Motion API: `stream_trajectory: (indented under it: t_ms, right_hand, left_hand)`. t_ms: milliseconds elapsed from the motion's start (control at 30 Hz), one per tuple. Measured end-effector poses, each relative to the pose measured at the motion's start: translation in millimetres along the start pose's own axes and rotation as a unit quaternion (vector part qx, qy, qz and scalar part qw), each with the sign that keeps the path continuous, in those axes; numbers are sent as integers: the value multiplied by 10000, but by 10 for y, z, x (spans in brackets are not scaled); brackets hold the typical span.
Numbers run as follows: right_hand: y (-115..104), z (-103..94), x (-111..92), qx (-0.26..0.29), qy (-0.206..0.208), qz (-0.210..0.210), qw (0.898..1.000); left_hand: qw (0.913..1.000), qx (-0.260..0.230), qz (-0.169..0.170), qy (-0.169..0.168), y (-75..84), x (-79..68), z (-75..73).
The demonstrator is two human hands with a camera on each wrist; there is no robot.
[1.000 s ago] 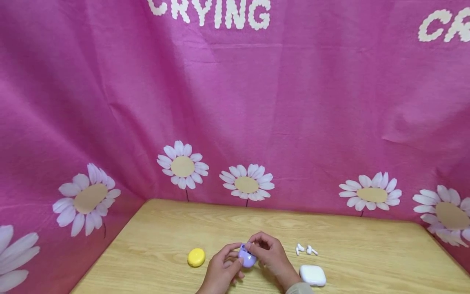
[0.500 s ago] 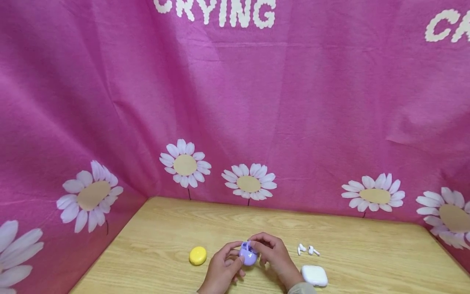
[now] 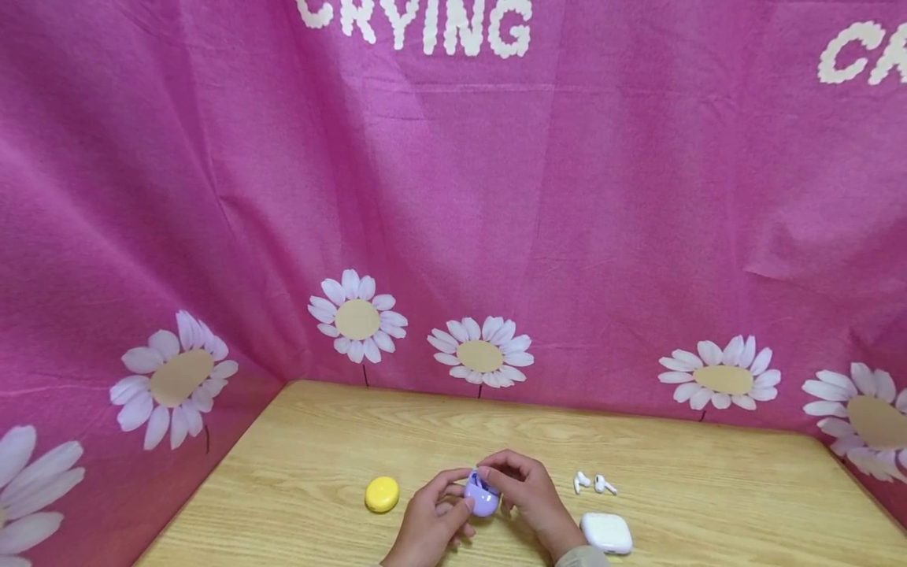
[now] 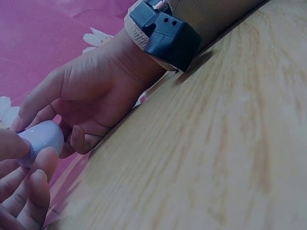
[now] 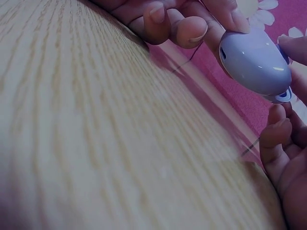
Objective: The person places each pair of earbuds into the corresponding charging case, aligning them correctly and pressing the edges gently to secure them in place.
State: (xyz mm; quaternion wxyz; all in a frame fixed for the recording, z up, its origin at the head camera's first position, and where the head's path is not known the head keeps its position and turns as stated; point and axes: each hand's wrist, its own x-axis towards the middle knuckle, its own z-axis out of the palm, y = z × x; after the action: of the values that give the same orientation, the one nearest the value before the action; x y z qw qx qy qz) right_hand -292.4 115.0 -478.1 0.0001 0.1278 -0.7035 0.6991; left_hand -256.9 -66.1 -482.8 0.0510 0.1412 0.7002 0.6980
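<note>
A round, glossy purple earbud case is held above the table with its top open. My left hand grips it from the left, thumb on the front and a finger at the upper edge. My right hand reaches over the opening and pinches what looks like a purple earbud; fingertips partly hide it. In the right wrist view the case shows a dark slot and a small loop. The left wrist view shows the closed side of the case between both hands.
A round yellow case lies left of my hands on the wooden table. To the right are two white earbuds and a shut white case. A pink curtain with daisies hangs around the table.
A purple stem came into view at the case opening under my right thumb half a second ago; it now sits lower and tilted. The case has tipped slightly, and both hands stay on it.
</note>
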Motion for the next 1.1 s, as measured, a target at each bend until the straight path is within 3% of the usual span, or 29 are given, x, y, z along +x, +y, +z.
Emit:
stream_trajectory:
  t_ms: [267,1100]
  right_hand:
    - [0,-25,11,-42,-130,-1,9999]
    - [-39,-10,-10,-53,124,123,9998]
  left_hand:
    - [10000,-35,-6,78,13,-7,12]
    - [9998,44,24,171,-18,6,13]
